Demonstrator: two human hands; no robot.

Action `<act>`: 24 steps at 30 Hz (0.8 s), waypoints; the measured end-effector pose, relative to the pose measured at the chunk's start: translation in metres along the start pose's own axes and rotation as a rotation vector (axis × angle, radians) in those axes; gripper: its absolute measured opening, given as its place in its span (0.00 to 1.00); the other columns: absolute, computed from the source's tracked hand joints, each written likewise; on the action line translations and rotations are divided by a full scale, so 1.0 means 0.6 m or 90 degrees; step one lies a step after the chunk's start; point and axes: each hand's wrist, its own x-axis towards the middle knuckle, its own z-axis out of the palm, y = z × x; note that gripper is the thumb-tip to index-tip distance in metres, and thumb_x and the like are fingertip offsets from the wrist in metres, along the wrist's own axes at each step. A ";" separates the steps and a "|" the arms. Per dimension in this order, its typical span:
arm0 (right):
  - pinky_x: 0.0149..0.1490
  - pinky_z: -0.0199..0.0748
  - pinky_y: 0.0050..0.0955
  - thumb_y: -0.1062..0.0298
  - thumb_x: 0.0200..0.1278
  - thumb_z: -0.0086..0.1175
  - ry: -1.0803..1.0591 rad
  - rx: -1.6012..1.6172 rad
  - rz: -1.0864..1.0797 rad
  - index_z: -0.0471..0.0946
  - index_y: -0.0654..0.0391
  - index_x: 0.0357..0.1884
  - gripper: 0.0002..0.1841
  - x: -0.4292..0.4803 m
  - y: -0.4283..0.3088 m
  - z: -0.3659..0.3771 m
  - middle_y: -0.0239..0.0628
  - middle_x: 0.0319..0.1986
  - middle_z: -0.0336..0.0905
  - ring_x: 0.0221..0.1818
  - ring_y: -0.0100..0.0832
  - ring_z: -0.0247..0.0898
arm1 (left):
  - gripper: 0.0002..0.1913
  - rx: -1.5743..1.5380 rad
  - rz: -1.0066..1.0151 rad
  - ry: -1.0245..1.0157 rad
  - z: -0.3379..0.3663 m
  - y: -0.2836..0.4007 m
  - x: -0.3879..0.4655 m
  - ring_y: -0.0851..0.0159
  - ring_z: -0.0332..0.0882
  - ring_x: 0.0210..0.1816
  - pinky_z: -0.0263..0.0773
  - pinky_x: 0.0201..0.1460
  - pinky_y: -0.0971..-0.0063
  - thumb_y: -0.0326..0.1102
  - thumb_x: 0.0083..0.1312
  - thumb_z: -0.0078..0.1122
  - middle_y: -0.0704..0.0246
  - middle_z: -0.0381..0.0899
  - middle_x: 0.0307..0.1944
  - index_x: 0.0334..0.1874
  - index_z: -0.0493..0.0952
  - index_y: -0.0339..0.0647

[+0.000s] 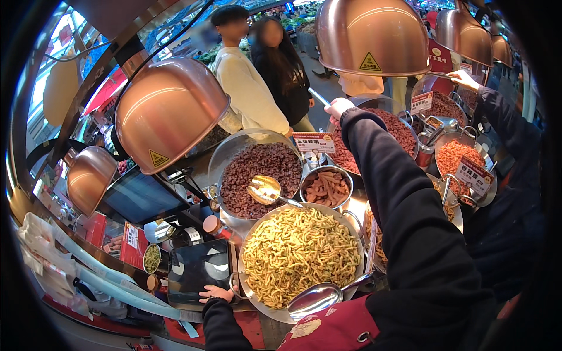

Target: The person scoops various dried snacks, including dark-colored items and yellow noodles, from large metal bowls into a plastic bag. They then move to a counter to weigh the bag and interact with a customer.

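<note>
My right hand (339,109) reaches far forward, past the bowls, shut on a thin pale stick-like tool (319,97). What kind of tool it is, I cannot tell. Low on the left, my left hand (217,293) has its fingers spread at the edge of a black flat-topped device (199,270), beside the pan's loop handle (235,285). That wide metal pan (246,302) holds yellow-green fried strips (303,254). A large metal scoop (315,302) lies over its near rim. Behind it, dark meat bits (239,175) fill another pan, with a golden-lit scoop (264,190) on top.
Copper heat lamps (171,114) hang low over the counter. A small bowl of brown strips (327,188) stands near price signs (313,142). At right a co-worker's hand (465,79) holds a tool. Two people (246,83) stand beyond the counter. A dark screen (145,193) is at left.
</note>
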 end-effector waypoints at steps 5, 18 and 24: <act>0.23 0.70 0.27 0.60 0.71 0.54 0.020 -0.017 -0.039 0.79 0.61 0.44 0.13 -0.006 0.008 -0.002 0.36 0.21 0.79 0.17 0.26 0.72 | 0.70 0.010 -0.005 0.008 -0.001 -0.001 -0.005 0.38 0.39 0.78 0.40 0.79 0.50 0.79 0.48 0.62 0.39 0.36 0.77 0.78 0.37 0.32; 0.39 0.78 0.34 0.54 0.67 0.54 0.094 -0.198 -0.030 0.85 0.61 0.34 0.18 0.024 0.043 -0.032 0.39 0.20 0.83 0.26 0.36 0.82 | 0.72 0.078 0.046 0.005 0.006 -0.003 0.015 0.40 0.39 0.79 0.39 0.78 0.47 0.83 0.48 0.57 0.36 0.39 0.76 0.77 0.37 0.27; 0.42 0.78 0.35 0.55 0.66 0.55 0.163 -0.344 -0.084 0.85 0.61 0.28 0.19 0.052 0.071 -0.041 0.39 0.19 0.82 0.27 0.37 0.82 | 0.73 0.039 0.042 0.011 0.012 -0.006 0.019 0.38 0.34 0.79 0.33 0.78 0.43 0.82 0.46 0.58 0.37 0.40 0.76 0.76 0.39 0.24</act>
